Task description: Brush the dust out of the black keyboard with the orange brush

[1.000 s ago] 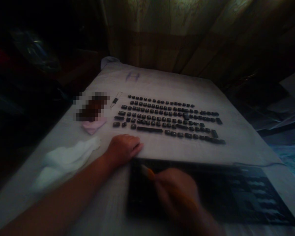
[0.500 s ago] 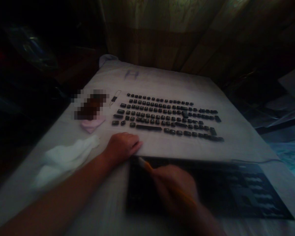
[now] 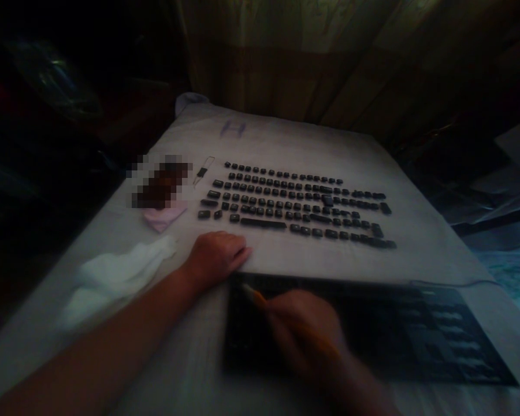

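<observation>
A paintbrush [image 3: 316, 338] with an orange handle and a pale tip is gripped in my right hand [image 3: 305, 323], which is slightly blurred. Its bristles point at the upper left part of a black keyboard base [image 3: 372, 335] that lies with its keys off, at least over most of it. My left hand [image 3: 216, 257] rests on the cloth just beyond the base's upper left corner, fingers curled in; the palm side is hidden. Beyond both hands, removed black keycaps [image 3: 264, 196] lie in several rows, with the long space bar [image 3: 263, 223] in the nearest row.
A crumpled white cloth [image 3: 117, 268] lies left of my left forearm. Behind it are a folded pink cloth [image 3: 164, 215], a pixelated dark brown item [image 3: 162, 185] and a thin wire tool with a black middle [image 3: 202, 172]. A cable [image 3: 455, 283] runs right from the base. Curtains hang behind.
The brush tip has shifted slightly left and down over the base's upper left part, with my right hand moving along. My left hand and the keycaps stay in place.
</observation>
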`<state>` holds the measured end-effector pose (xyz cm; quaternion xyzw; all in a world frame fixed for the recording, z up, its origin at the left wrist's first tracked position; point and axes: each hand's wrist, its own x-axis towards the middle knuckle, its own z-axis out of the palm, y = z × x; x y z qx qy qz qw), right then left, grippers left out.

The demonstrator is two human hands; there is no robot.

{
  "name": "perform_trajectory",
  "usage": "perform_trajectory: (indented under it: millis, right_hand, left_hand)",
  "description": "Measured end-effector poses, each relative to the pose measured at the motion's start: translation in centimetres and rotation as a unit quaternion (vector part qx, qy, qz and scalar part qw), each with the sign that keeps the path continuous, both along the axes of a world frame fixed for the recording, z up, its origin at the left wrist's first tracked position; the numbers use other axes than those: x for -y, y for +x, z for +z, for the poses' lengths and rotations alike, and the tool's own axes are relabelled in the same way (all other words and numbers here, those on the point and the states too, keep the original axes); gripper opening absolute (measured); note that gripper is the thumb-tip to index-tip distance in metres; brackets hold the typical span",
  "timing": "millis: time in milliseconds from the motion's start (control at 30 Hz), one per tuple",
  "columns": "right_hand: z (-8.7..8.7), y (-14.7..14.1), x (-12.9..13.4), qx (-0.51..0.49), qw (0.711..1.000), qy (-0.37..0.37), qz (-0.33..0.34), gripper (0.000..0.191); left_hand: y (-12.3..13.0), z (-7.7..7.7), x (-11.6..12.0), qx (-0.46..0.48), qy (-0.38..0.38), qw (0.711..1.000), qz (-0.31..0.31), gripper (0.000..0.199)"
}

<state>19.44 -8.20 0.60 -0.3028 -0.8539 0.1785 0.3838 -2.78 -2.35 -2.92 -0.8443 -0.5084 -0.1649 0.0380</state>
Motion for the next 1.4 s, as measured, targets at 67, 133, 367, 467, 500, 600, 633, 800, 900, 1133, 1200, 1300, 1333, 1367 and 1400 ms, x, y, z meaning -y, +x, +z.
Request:
perform_trajectory:
  millis: [67, 133, 367, 467, 500, 600, 633, 800, 900, 1133, 1200, 1300, 1333, 1367, 1400]
  right_hand:
    - [0.2, -0.1, 0.0, -0.008, 1.0, 0.0, 0.004, 0.017]
    - [0.3, -0.2, 0.0, -0.007, 1.0, -0.001, 0.0, 0.019]
    - [0.4, 0.2, 0.1, 0.005, 0.999, 0.02, -0.044, 0.019]
    - [0.5, 0.4, 0.2, 0.022, 0.999, 0.01, -0.046, 0.021]
    - [0.5, 0.4, 0.2, 0.026, 0.999, 0.006, -0.043, 0.021]
    - [0.4, 0.3, 0.2, 0.029, 0.999, -0.002, -0.031, 0.023]
    - [0.3, 0.3, 0.2, 0.028, 0.999, -0.003, -0.027, 0.023]
    - [-0.1, 0.2, 0.1, 0.027, 0.999, -0.024, -0.006, 0.023]
    - [-0.4, 0.2, 0.2, 0.019, 0.999, -0.025, -0.009, 0.02]
    - [0.0, 0.2, 0.1, 0.01, 0.999, 0.016, -0.028, 0.019]
    - [0.4, 0.2, 0.0, 0.01, 0.999, 0.025, -0.036, 0.02]
    - [0.8, 0.3, 0.0, 0.021, 0.999, 0.03, -0.039, 0.023]
    - [0.9, 0.3, 0.0, 0.024, 0.999, 0.03, -0.038, 0.024]
    - [0.8, 0.4, 0.1, 0.026, 0.999, 0.029, -0.036, 0.024]
    - [0.7, 0.4, 0.1, 0.026, 0.999, 0.028, -0.035, 0.024]
  left_hand:
    - [0.0, 0.0, 0.0, -0.001, 0.0, 1.0, 0.001, 0.032]
    - [0.0, 0.0, 0.0, -0.002, -0.002, 1.0, 0.002, 0.032]
    - [0.0, 0.0, 0.0, -0.003, 0.0, 1.0, 0.001, 0.032]
    - [0.0, 0.0, 0.0, -0.003, 0.002, 1.0, 0.0, 0.033]
    - [0.0, 0.0, 0.0, -0.003, 0.003, 1.0, 0.0, 0.033]
    - [0.0, 0.0, -0.1, -0.004, 0.004, 1.0, -0.002, 0.033]
    - [0.1, 0.0, -0.1, -0.004, 0.004, 1.0, -0.003, 0.033]
    - [0.1, 0.0, 0.0, -0.004, 0.007, 1.0, -0.002, 0.033]
    - [0.0, 0.0, 0.0, -0.004, 0.01, 1.0, 0.0, 0.033]
    - [0.0, -0.1, -0.1, -0.002, 0.016, 1.0, -0.002, 0.033]
    - [0.0, 0.0, -0.1, -0.003, 0.015, 1.0, -0.002, 0.033]
    - [0.0, 0.0, 0.0, -0.001, 0.012, 1.0, -0.002, 0.033]
    - [0.0, 0.0, 0.0, 0.0, 0.012, 1.0, -0.003, 0.033]
    - [0.0, 0.0, 0.0, 0.0, 0.011, 1.0, -0.003, 0.033]
    - [0.0, 0.0, 0.0, 0.001, 0.01, 1.0, -0.004, 0.033]
